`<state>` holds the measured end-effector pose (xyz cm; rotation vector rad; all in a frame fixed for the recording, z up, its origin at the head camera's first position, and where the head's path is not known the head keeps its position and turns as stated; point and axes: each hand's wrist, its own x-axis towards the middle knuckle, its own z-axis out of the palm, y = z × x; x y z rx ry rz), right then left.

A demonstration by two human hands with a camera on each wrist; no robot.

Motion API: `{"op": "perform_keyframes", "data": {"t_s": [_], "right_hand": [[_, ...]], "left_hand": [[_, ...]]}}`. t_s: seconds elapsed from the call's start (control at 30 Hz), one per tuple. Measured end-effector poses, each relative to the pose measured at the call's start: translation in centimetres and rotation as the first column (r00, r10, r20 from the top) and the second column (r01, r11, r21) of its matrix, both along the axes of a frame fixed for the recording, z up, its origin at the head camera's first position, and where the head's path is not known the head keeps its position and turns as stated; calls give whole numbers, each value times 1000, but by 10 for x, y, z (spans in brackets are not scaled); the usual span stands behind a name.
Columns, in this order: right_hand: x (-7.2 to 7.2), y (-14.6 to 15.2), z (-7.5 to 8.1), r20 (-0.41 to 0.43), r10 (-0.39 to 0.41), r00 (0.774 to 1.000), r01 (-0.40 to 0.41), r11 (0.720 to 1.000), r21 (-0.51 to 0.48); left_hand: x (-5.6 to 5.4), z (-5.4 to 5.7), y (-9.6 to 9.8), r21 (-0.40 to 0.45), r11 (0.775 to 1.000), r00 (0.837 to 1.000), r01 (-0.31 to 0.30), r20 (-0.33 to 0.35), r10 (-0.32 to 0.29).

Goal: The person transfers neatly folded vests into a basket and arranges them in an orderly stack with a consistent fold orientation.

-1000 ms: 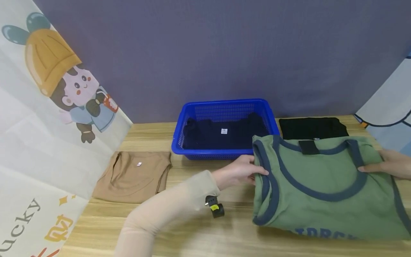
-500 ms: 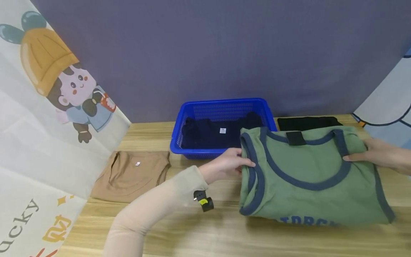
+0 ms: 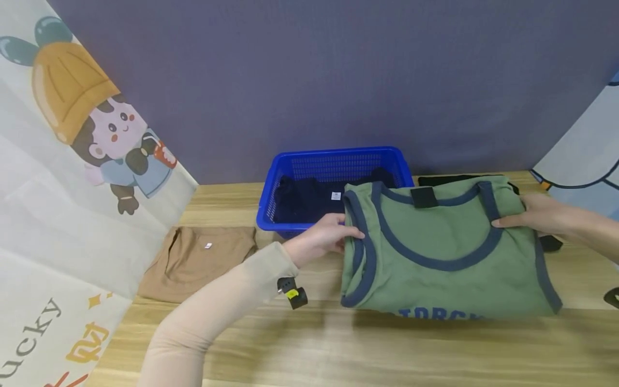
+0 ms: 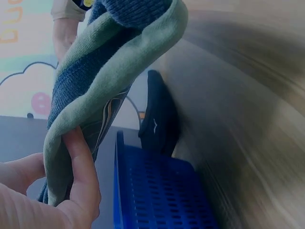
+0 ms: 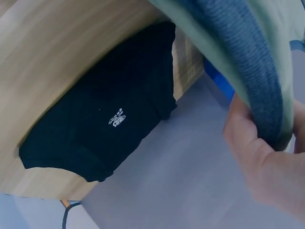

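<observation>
A folded green tank top (image 3: 445, 258) with dark blue trim hangs lifted over the wooden table (image 3: 309, 349), its far edge over the blue basket (image 3: 290, 177). My left hand (image 3: 325, 236) pinches its left shoulder edge; in the left wrist view the fingers (image 4: 81, 171) curl round the green cloth (image 4: 114, 81). My right hand (image 3: 532, 214) grips the right shoulder strap; in the right wrist view that hand (image 5: 259, 157) holds the blue-trimmed hem (image 5: 248, 62).
The blue basket holds a folded navy garment (image 3: 314, 196). A folded tan shirt (image 3: 203, 260) lies at the left on the table. A folded black shirt (image 5: 105, 119) lies behind the green top at the right. Cartoon-print sheets flank both sides; a grey backdrop stands behind.
Both hands have carried the green tank top leftward and away from me, from over the black shirt toward the basket. The black shirt is now mostly hidden behind it.
</observation>
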<state>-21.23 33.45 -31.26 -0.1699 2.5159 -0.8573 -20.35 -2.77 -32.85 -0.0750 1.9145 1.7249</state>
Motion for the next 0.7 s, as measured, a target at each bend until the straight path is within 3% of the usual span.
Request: {"op": "perform_keyframes", "data": {"t_s": [0.2, 0.43, 0.7], "right_hand": [[-5, -10, 4, -47, 32, 998, -30, 998, 55], [-14, -22, 13, 43, 13, 999, -11, 999, -50], [-23, -37, 28, 12, 16, 1000, -15, 999, -49]], "left_hand": [[-4, 3, -9, -13, 1000, 1000, -24, -6, 24], [-8, 9, -18, -39, 998, 999, -53, -13, 53], [-15, 14, -30, -45, 994, 995, -99, -20, 98]]}}
